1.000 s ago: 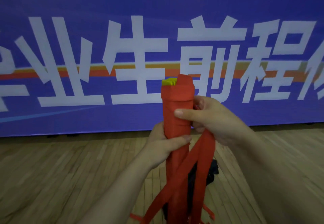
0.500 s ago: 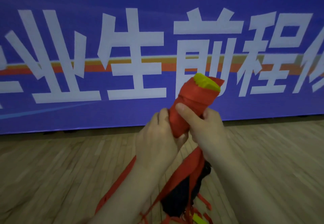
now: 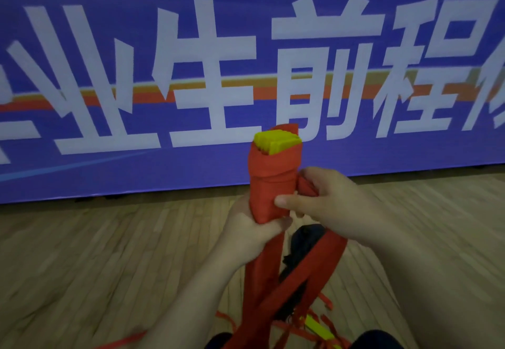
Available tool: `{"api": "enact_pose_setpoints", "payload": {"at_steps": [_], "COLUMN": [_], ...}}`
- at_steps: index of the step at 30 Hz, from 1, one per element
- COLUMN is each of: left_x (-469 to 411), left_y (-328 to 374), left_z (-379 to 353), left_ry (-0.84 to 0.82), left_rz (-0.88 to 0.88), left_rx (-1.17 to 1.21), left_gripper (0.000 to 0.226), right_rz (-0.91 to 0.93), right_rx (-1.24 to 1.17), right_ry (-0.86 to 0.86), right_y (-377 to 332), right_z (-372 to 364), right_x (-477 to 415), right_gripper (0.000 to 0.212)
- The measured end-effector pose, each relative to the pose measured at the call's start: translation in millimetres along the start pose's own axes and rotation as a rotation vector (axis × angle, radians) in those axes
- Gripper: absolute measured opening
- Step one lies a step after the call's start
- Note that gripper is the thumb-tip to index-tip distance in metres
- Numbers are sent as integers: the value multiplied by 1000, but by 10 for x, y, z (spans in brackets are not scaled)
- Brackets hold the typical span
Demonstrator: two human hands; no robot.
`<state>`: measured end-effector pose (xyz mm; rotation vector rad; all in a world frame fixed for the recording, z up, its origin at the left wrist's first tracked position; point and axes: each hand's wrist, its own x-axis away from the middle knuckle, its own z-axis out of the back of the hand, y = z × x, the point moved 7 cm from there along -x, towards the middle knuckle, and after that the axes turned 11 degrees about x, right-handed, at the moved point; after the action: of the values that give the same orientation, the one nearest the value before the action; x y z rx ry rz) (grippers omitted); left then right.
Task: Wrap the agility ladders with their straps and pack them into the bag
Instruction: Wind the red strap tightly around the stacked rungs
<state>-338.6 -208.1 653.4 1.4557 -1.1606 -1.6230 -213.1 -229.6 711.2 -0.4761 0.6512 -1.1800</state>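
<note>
Ladder bundle (image 3: 273, 184) is held upright between both hands, in front of the chest. Yellow rungs (image 3: 276, 142) poke out of the top, above both hands; red strap (image 3: 314, 266) is wound around the bundle. Left hand (image 3: 251, 234) grips the bundle low, fingers curled round it, thumb across the front. Right hand (image 3: 330, 206) is just beside it, thumb pressed on the wrap, fingers curled round a fold of strap. Loose strap lengths hang below the right hand. Dark bag (image 3: 306, 242) lies on the wooden floor (image 3: 95, 266) under the hands. Another yellow rung (image 3: 318, 328) with red straps lies lower, near the wrists. Blue banner (image 3: 136, 48) behind.
</note>
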Motion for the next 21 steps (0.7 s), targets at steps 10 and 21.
{"api": "enact_pose_setpoints", "payload": {"at_steps": [10,21], "left_x": [22,150], "left_y": [350,4], "left_z": [76,466], "left_ry": [270,305], "left_rz": [-101,116], "left_rx": [-404,-332], "left_gripper": [31,53], "right_rz": [19,55], "right_rx": [48,64], "right_ry": [137,99], "right_y": [-125,-245], "right_z": [141,-442], "right_x": [52,-334], "right_gripper": [28,51]}}
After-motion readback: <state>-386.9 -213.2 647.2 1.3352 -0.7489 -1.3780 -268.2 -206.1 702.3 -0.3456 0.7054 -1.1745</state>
